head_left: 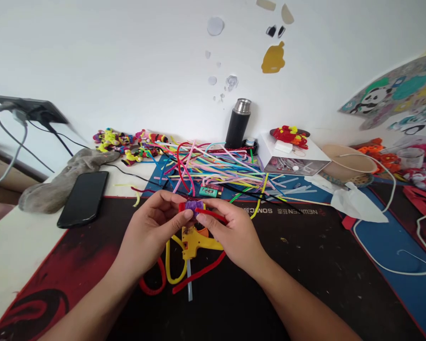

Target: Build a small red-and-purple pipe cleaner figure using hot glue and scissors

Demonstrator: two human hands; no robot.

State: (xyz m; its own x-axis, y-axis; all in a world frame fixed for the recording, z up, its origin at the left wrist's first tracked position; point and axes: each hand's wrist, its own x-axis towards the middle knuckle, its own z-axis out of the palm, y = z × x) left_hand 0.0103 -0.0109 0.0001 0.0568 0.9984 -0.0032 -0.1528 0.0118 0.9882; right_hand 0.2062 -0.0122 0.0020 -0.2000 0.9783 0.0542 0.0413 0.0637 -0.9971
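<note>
Between my two hands is a small purple, red and yellow pipe-cleaner piece (190, 205). Thumb and fingers of my left hand (156, 222) pinch its left side. On its right side my right hand (230, 229) pinches it too, the thumb near a red pipe cleaner (213, 261) that trails down in front. A yellow glue gun (191, 245) with a clear glue stick (189, 284) lies on the mat just below the piece, partly hidden by my hands. Loops of yellow pipe cleaner (168, 265) and red pipe cleaner (151, 290) hang beside it.
A heap of coloured pipe cleaners (216, 166) spreads behind my hands. A black thermos (238, 124) and a white box (291, 154) stand by the wall. On the left lie a phone (83, 199) and a grey pouch-like thing (67, 177). A white cable (376, 267) curls at right.
</note>
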